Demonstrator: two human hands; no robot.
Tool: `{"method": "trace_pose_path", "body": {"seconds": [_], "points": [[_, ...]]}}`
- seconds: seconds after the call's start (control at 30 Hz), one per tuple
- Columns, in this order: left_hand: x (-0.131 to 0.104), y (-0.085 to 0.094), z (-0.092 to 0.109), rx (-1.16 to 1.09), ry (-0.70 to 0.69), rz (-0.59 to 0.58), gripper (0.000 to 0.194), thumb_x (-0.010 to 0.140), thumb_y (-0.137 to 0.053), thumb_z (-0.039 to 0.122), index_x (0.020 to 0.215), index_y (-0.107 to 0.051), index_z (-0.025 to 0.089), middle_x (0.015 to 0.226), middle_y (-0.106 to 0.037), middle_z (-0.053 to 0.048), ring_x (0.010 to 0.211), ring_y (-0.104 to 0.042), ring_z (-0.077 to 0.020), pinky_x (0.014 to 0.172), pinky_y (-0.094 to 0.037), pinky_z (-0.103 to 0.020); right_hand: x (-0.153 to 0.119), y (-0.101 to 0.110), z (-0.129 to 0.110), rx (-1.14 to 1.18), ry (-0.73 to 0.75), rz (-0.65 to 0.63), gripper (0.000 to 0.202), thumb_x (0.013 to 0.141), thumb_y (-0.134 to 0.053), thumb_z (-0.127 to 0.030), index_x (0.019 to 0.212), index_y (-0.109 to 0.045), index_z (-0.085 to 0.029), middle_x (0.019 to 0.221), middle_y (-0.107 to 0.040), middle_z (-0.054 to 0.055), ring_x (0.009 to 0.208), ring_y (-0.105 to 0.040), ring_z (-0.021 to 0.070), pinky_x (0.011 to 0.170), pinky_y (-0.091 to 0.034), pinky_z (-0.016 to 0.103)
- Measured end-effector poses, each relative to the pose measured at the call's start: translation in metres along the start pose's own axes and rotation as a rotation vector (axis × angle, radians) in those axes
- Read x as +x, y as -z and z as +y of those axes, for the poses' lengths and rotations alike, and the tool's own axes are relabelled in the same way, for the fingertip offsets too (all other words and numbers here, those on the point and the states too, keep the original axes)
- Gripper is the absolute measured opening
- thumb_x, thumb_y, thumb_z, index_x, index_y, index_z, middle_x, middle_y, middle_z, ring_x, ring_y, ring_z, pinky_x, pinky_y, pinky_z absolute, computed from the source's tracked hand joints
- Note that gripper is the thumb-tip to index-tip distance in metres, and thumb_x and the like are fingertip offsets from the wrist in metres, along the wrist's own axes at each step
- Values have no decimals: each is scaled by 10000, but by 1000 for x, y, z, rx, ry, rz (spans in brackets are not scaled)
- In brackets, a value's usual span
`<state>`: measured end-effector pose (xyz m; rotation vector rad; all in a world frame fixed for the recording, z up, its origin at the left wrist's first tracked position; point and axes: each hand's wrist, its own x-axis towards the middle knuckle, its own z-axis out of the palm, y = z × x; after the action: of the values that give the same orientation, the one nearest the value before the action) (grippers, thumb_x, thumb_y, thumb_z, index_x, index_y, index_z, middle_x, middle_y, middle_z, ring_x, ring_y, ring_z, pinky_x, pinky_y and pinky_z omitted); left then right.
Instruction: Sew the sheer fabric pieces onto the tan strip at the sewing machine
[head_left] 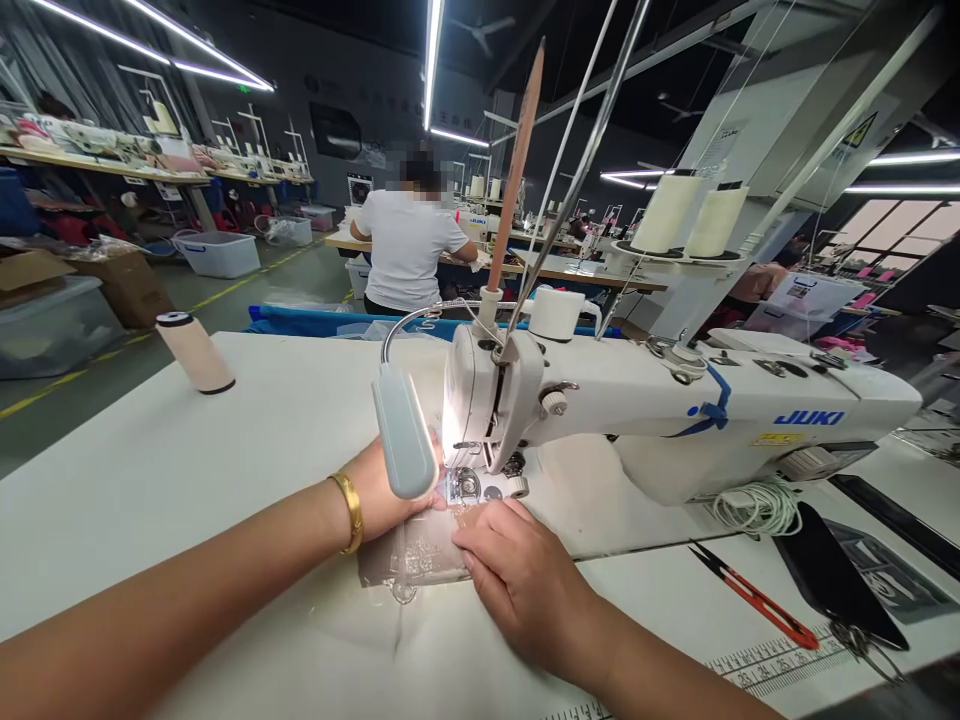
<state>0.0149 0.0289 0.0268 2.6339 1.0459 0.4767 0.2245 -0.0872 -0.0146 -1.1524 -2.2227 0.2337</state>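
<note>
Sheer brown fabric point(424, 553) lay just before the presser foot point(466, 485), its long axis slanting left to right, its far right corner pointing towards the foot, the right hand point(517, 565) pinching its right side, the left hand point(375, 492) at its far edge, its grip hidden by the lamp point(406, 432) and impossible to tell.

The sewing machine point(600, 375) looks smooth and glossy from my remote seat; I see a shiny metal bangle point(349, 512), a glossy film-like sheet point(431, 556), matt thread point(193, 352) and a smooth tabletop point(112, 470).
</note>
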Motion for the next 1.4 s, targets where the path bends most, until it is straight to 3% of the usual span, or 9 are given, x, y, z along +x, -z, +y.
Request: {"method": "trace_pose_path", "body": {"seconds": [0.13,0.3,0.43,0.7,0.93,1.4], "points": [[-22,5,18,66,3,103,259,975,-435,253,731,-520,228,816,-590,-35,766,-553,-237,718,-474,-354,-2,-2,-1,-9,13,23,265,1011,-457,-82,1051,-691,-199,810,-556,27,749,-453,210,669,-409,316],[-45,-18,16,112,-57,123,213,1005,-475,292,890,-639,219,932,-671,-59,791,-612,-247,683,-485,-357,-1,-2,-2,-36,-8,4,232,1013,-459,-95,986,-663,-201,826,-575,40,769,-483,222,674,-427,325],[-43,-31,-1,54,-87,144,227,1015,-540,387,1051,-698,228,1071,-706,-67,981,-636,-298,848,-522,-441,0,-4,-4,-59,-40,-21,212,1015,-456,-117,892,-608,-203,848,-591,54,781,-503,231,681,-444,343],[-41,-39,-16,-15,-78,159,461,1053,-461,605,1175,-723,245,1168,-712,-76,1104,-615,-333,993,-499,-508,-1,-5,-5,-68,-72,-62,225,1018,-433,-121,1005,-645,-195,910,-606,74,813,-511,250,703,-473,375],[-40,-40,-17,-20,-101,172,448,1061,-455,587,1187,-713,243,1148,-723,-75,1078,-632,-322,974,-519,-499,-1,-7,-5,-83,-51,-48,256,1014,-453,-124,1131,-669,-195,937,-621,82,820,-518,263,695,-470,385],[-41,-42,-13,92,-208,252,302,1048,-543,475,1111,-709,231,1186,-764,-95,1111,-684,-332,924,-557,-467,-2,-8,-5,-100,-39,-20,218,1007,-467,-125,1075,-661,-198,921,-626,79,812,-529,259,687,-473,376]]}}
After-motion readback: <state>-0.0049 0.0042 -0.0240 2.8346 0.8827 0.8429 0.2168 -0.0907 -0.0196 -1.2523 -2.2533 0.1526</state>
